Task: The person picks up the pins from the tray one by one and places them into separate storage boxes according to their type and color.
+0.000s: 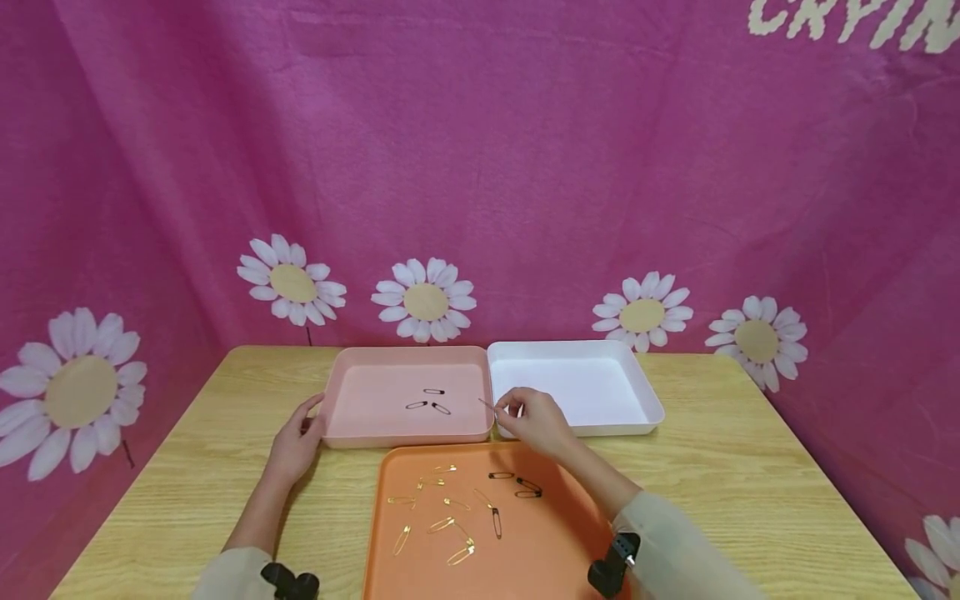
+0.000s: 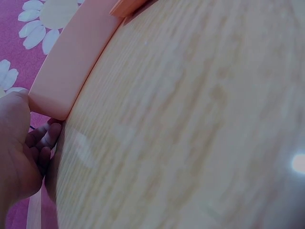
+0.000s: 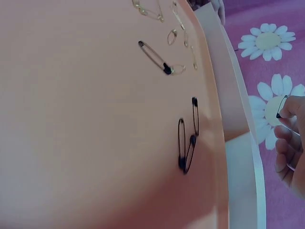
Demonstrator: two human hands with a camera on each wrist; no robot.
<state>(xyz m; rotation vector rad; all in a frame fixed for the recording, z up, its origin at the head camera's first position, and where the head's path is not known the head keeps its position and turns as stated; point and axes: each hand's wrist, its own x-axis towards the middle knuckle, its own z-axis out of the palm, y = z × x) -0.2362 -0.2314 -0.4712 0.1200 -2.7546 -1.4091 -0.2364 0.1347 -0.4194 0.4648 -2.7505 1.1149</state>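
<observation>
My right hand pinches a black safety pin between thumb and fingertips. It is above the line where the pink tray meets the white tray, and the pin points left over the pink one. Several black safety pins lie inside the pink tray. Against that tray's left outer wall rests my left hand, its fingers loosely bent at the front corner. Nearer to me, an orange tray carries several gold safety pins on its left and several black safety pins farther right.
All three trays stand on a wood-grain table. The pink and white ones sit side by side at the back, with the orange one in front of them. A magenta curtain with daisies hangs behind the table.
</observation>
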